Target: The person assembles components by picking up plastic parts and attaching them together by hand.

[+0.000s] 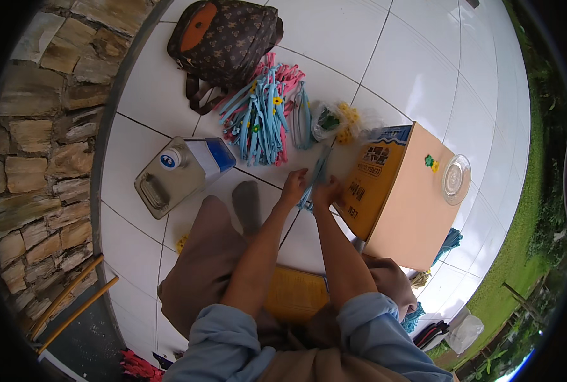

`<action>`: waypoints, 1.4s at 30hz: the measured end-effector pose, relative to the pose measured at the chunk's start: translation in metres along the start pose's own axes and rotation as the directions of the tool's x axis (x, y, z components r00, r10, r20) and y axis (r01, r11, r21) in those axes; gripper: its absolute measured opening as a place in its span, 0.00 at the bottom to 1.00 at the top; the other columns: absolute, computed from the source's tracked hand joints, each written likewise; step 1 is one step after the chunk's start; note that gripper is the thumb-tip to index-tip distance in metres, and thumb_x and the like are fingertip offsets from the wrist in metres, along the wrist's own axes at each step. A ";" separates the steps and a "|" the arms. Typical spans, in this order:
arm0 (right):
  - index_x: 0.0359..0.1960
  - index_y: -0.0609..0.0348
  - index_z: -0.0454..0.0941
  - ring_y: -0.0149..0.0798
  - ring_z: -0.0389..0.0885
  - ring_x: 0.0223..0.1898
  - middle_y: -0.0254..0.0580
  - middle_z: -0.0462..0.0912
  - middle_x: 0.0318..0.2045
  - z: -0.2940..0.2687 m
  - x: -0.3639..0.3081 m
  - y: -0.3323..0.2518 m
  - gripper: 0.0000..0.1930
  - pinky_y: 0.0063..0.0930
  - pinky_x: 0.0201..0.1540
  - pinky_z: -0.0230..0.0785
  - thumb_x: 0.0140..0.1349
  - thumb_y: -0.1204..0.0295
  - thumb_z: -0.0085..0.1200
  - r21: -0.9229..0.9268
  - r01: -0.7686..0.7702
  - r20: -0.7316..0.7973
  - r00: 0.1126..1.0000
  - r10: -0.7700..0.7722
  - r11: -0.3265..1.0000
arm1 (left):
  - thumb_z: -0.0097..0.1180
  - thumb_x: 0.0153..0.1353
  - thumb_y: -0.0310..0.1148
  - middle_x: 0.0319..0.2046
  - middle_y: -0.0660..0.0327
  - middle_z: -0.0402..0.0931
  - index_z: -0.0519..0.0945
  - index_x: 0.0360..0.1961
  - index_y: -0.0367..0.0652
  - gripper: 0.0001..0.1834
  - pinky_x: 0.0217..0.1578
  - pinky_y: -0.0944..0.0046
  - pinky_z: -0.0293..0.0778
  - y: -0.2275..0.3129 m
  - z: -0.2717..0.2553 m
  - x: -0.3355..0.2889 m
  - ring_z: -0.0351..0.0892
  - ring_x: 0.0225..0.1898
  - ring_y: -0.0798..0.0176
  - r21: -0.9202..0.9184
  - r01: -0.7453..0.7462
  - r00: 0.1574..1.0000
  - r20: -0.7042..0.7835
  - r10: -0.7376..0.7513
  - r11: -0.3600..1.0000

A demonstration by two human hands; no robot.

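Light-blue fabric strips (320, 170) run between my two hands in front of the cardboard box (373, 181). My left hand (293, 186) is closed at the left edge of the strips, fingertips curled inward against them. Over their right side, my right hand (325, 192) is closed with bent fingers, close to the box's printed side; the exact grip is too small to make out. Farther off lies a pile of light-blue and pink strips (263, 121) with small yellow and green flower pieces. A clear plastic bag (327, 124) with yellow flowers sits beyond my hands.
A brown patterned backpack (226, 41) stands behind the pile. To the left lies a rectangular metal can (172, 175). On the box are a glass dish (455, 179) and small green and yellow flowers (431, 163). A stone wall (48, 140) borders the white tiles.
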State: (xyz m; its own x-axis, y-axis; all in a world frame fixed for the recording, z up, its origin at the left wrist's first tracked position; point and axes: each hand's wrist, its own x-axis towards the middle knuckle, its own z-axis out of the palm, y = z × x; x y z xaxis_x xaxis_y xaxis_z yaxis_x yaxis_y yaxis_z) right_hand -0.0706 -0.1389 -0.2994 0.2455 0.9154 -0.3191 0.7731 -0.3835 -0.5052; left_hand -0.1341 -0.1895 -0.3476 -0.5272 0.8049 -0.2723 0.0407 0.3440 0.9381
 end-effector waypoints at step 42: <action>0.54 0.53 0.58 0.29 0.74 0.21 0.39 0.75 0.21 -0.356 -0.055 -0.010 0.29 0.21 0.25 0.68 0.50 0.78 0.57 0.613 0.615 -0.038 0.650 -0.759 0.496 | 0.53 0.55 0.34 0.26 0.52 0.73 0.73 0.37 0.38 0.12 0.24 0.58 0.70 0.338 -0.050 -0.127 0.74 0.26 0.47 0.305 -0.810 0.586 0.444 0.678 0.501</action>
State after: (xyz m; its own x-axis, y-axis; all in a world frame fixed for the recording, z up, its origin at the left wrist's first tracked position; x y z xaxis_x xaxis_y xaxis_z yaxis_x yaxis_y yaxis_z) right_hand 0.1163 -0.1413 0.0085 -0.4044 0.8910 0.2063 0.1757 0.2971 -0.9386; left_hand -0.0957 -0.1999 0.0147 0.0956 0.9196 0.3810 0.7065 -0.3323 0.6249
